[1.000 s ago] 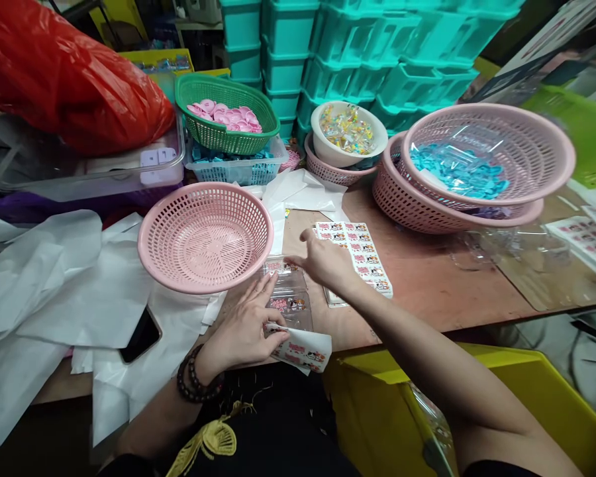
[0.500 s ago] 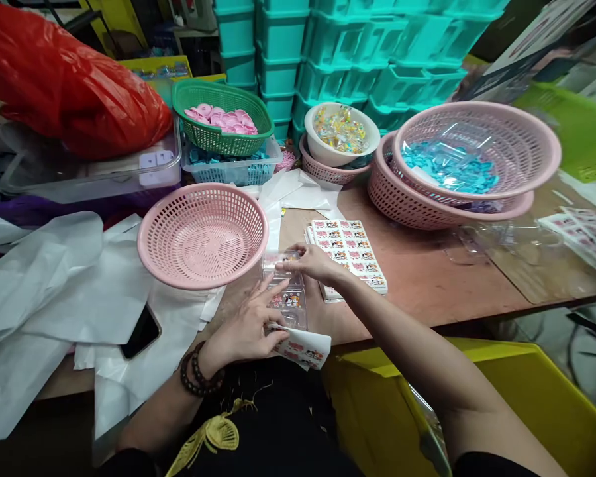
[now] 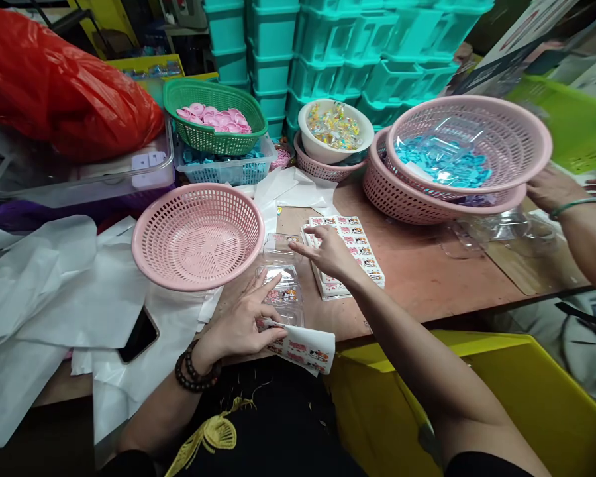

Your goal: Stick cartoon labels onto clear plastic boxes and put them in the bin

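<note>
My left hand (image 3: 246, 318) pinches a curled sheet of cat stickers (image 3: 308, 348) between thumb and fingers. Its outstretched fingers lie at the left edge of a clear plastic box (image 3: 291, 311), which bears a cat sticker. Just beyond, another clear plastic piece (image 3: 281, 244) with a sticker lies flat. My right hand (image 3: 328, 252) is open, thumb and index finger apart, with nothing visible in it. It hovers at the left side of a stack of sticker sheets (image 3: 360, 232) and covers part of it.
A pink basket (image 3: 198, 235) stands left of the boxes. White backing paper (image 3: 64, 278) and a phone (image 3: 139, 334) lie further left. Pink baskets (image 3: 469, 146) holding blue pieces stand at the right, near a co-worker's hand (image 3: 556, 189). A yellow bin (image 3: 501, 391) sits below the table edge.
My right hand has let go of the clear plastic and moved right and slightly up, its fingers spreading. A co-worker's arm has reached in at the right. The left hand keeps its sheet.
</note>
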{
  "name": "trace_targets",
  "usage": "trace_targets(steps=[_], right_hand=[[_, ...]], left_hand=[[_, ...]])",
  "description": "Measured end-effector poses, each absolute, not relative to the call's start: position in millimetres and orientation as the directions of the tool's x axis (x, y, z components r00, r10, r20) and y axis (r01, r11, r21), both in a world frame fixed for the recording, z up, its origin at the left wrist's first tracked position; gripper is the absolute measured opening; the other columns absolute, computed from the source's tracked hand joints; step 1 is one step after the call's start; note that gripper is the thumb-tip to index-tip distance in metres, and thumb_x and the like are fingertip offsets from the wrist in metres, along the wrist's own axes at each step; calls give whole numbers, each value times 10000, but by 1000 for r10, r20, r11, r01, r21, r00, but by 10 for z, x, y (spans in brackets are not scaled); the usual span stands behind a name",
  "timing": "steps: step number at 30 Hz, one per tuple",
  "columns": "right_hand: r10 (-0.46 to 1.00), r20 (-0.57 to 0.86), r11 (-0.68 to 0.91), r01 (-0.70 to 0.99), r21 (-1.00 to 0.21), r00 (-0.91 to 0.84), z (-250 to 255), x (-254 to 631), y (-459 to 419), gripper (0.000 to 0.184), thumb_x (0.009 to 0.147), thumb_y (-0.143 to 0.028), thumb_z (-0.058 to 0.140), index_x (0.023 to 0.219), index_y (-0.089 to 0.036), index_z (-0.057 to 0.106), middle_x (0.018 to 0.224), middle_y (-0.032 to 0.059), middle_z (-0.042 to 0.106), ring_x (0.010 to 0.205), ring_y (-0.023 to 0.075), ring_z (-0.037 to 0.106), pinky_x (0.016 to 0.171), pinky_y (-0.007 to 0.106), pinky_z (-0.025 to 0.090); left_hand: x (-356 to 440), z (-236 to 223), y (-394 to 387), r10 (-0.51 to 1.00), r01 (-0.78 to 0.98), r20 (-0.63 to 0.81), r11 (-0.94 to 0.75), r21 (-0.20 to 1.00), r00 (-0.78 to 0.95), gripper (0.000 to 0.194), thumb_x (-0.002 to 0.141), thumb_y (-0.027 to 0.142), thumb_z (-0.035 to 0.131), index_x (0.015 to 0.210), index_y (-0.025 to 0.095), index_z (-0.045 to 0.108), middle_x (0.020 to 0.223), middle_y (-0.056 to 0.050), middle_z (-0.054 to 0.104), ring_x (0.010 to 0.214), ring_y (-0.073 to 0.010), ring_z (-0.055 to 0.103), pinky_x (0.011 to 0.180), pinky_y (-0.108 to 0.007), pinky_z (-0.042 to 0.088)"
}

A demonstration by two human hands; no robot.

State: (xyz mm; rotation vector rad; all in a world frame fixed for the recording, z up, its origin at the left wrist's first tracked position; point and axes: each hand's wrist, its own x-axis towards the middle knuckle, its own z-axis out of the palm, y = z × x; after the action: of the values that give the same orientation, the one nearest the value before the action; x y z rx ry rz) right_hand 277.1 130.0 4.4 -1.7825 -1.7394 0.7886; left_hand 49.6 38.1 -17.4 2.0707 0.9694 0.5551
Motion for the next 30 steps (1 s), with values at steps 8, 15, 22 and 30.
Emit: trace_targets(steps=[8,15,22,30], right_hand=[[848,-294,-51,484,-873,-442,489,2855,261,356,731,-489,776,902,-190,683,839,15,692,747,163,617,676,285,481],[878,-323,-11,659,-752,-353,473,2919,40,316,816,-483,716,906,-180,693,825,56,725,765,213,662,669,318,502],[922,-18,256,643,-721,-387,466,2748,-166,105,900,-304,667,905,-216,724,859,33,763,815,194,696,781,324,517],[910,327,415,607,-678,-256,186,2749,-266,133,918,-286,629,885,-261,755,911,33,774,824,188,709,952,428,503]], left_hand=[[468,44,258,877,395,125,-331,857,464,110,842,299,737,896,212,778,1157,-106,724,1239,-300,595,1038,-490,505],[494,29,127,887,231,-288,214,949,362,345,744,385,813,1011,173,758,807,-47,769,688,-187,729,630,-289,624],[629,110,-4,858,162,-267,217,963,439,197,771,305,772,887,145,784,875,-63,790,773,-170,733,708,-237,595],[660,-40,-47,830,48,-320,337,940,457,342,796,437,755,938,127,769,873,-71,779,741,-178,701,688,-291,587]])
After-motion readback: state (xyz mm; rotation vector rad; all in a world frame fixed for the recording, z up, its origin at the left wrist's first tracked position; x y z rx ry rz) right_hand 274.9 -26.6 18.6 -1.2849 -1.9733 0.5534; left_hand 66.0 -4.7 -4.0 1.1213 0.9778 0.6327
